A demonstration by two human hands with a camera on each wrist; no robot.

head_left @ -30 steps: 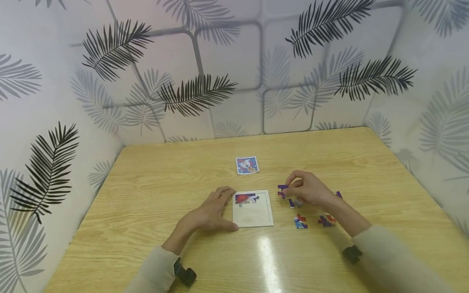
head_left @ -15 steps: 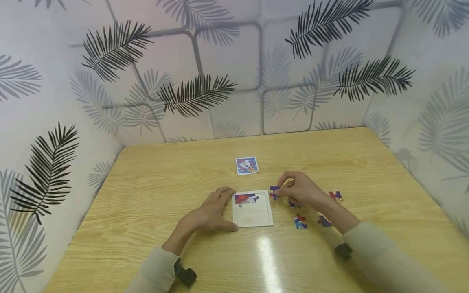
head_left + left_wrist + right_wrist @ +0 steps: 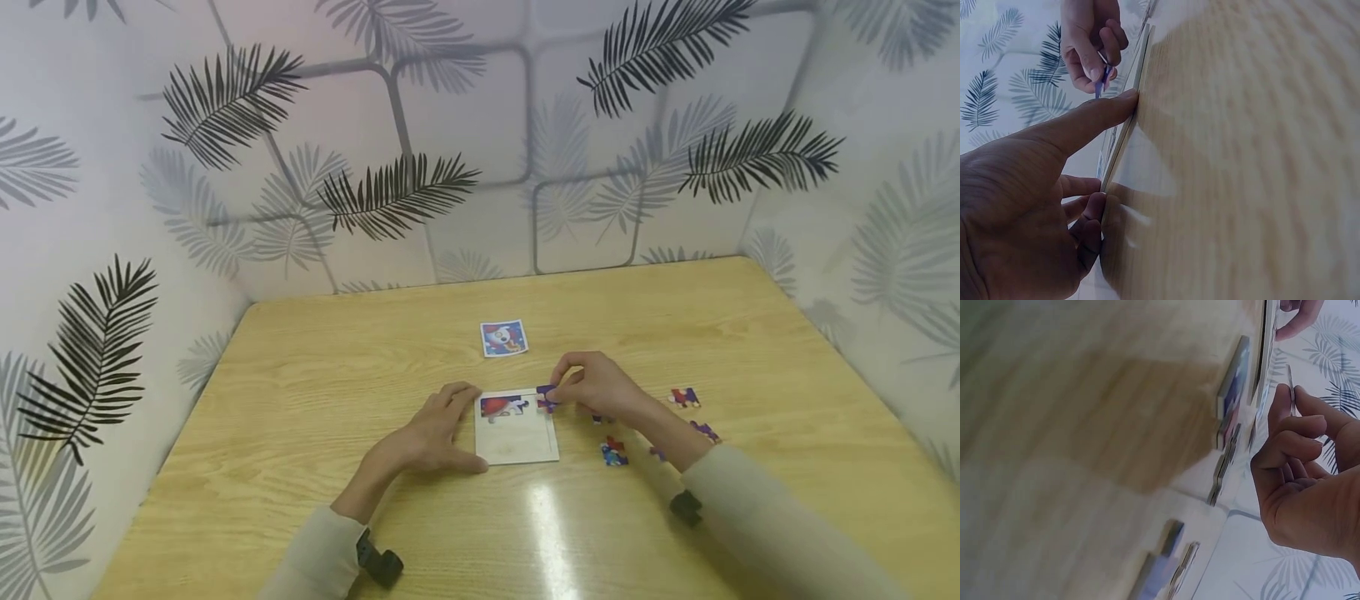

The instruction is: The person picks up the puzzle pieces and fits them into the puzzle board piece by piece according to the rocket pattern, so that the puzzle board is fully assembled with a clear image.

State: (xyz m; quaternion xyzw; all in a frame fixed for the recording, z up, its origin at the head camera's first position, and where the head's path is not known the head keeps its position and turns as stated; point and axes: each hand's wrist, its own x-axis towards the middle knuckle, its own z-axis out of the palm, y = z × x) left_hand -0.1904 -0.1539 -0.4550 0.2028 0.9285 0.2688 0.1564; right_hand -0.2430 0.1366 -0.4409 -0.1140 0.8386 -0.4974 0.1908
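Observation:
My left hand rests along the left side of a white square puzzle tray. Its thumb touches near the lower corner, its fingertips near the upper one. Assembled pieces, showing a red hat, fill the tray's upper left. Between thumb and forefinger, my right hand pinches a purple and red puzzle piece over the tray's upper right corner. The right wrist view shows this piece edge-on above the table. Part of it is hidden by the fingertips.
Several loose puzzle pieces lie to the tray's right, including a blue and red one and a red and purple one; my right arm hides others partly. A small picture card lies behind the tray. A patterned wall borders the wooden table.
My right hand has carried the pinched puzzle piece leftward, from beside the tray to over its upper right corner. My left hand stays in place at the tray's left side.

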